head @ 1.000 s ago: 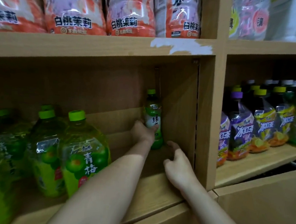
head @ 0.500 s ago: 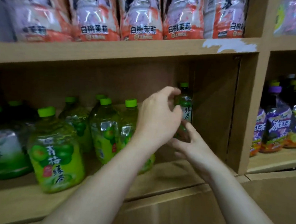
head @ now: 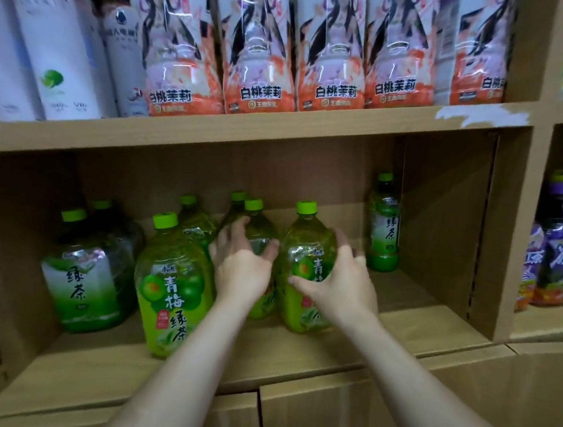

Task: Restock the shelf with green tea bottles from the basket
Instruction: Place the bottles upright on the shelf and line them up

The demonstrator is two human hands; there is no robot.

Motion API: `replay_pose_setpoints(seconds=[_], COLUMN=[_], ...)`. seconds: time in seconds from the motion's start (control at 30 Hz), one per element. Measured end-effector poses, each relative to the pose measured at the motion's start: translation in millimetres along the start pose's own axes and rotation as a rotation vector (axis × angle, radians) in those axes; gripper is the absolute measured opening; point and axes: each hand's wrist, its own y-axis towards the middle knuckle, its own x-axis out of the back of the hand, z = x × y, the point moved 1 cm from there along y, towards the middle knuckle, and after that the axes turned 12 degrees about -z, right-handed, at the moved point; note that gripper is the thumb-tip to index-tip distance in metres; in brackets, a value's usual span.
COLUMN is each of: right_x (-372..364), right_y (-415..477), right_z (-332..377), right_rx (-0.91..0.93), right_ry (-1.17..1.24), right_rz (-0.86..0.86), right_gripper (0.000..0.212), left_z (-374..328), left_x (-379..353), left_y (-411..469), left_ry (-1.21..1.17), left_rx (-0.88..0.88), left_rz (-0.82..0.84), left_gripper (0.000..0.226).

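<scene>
Both hands are in the middle shelf compartment, on the big bottles. The right hand wraps the green plum tea bottle, thumb across its label and fingers curled round its right side. The left hand has its fingers spread and curved over the shoulder of the neighbouring big bottle, which sits side by side with it, slightly behind. The small green tea bottle stands upright in the back right corner by the side wall, apart from both hands. Further left there's another plum tea bottle up front and a large green tea bottle beside it. White peach jasmine bottles line the shelf above.
</scene>
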Motion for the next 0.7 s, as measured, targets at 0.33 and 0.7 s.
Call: replay_pose_setpoints(seconds=[0.33, 0.7], right_x=[14.7, 15.6], right_y=[34.3, 40.1], right_z=[-31.8, -42.8], right_rx=[-0.126, -0.044], right_ry=[-0.064, -0.053], right_rz=[-0.105, -0.041], right_gripper=[0.111, 0.112], left_z=[3.4, -11.9], left_x=[-33.4, -72.0], left_y=[11.8, 40.0], left_ry=[0.035, 0.726], left_rx=[-0.077, -0.634], left_rz=[0.055, 0.179], left_gripper=[0.075, 0.083])
